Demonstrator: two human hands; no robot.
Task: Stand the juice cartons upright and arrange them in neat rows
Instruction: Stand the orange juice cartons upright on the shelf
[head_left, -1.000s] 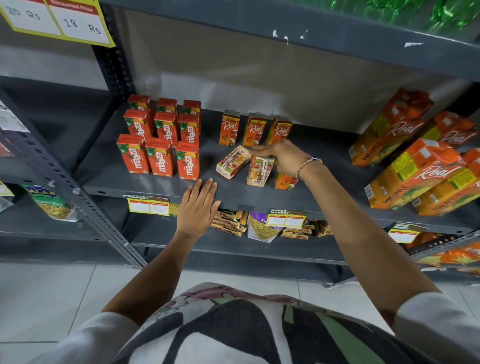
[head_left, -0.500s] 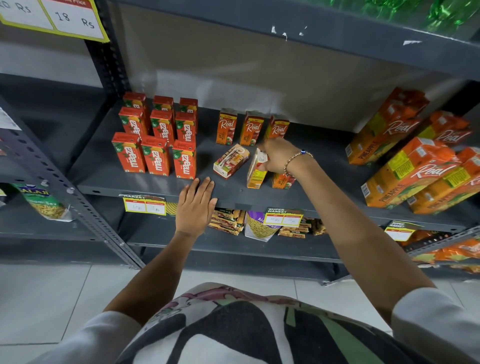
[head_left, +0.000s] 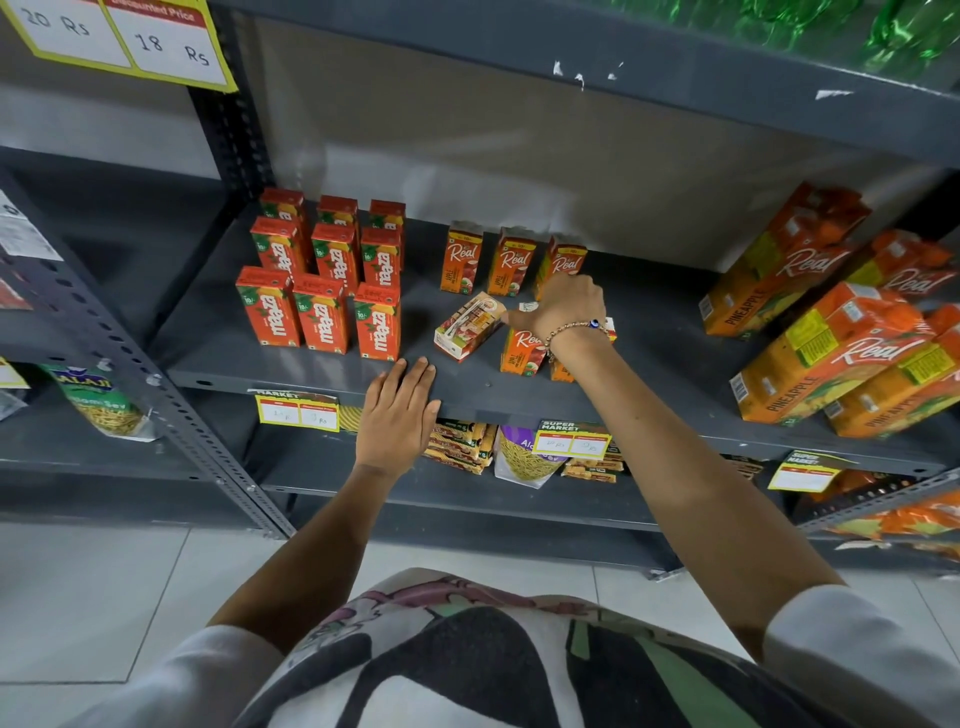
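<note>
Grey steel shelf (head_left: 322, 366) in the head view carries the juice cartons at mid height. Nine red Maaza cartons (head_left: 322, 283) stand upright at its left in three neat rows of three. Three small orange Real cartons (head_left: 511, 262) stand in a row at the far middle, the rightmost one partly hidden behind the right hand (head_left: 563, 306). That hand reaches in from the right with a beaded bracelet (head_left: 574, 330) at the wrist, its fingers (head_left: 519, 318) curled over the top of an upright Real carton (head_left: 522, 351) in the near row; the grip itself is hidden beneath the hand. Another orange carton (head_left: 561, 370) sits just right of it, mostly covered by the wrist. One fallen carton (head_left: 467, 327) lies on its side just left of the hand, straw side up, near the pointing fingertip. The left hand (head_left: 397, 415) rests flat on the shelf's near edge, fingers spread and holding nothing. Large Real pineapple cartons (head_left: 826, 358) lean in a tilted stack at the right. Yellow price tags (head_left: 297, 413) hang from the shelf lip, and snack packets (head_left: 522, 457) lie on the shelf below.
</note>
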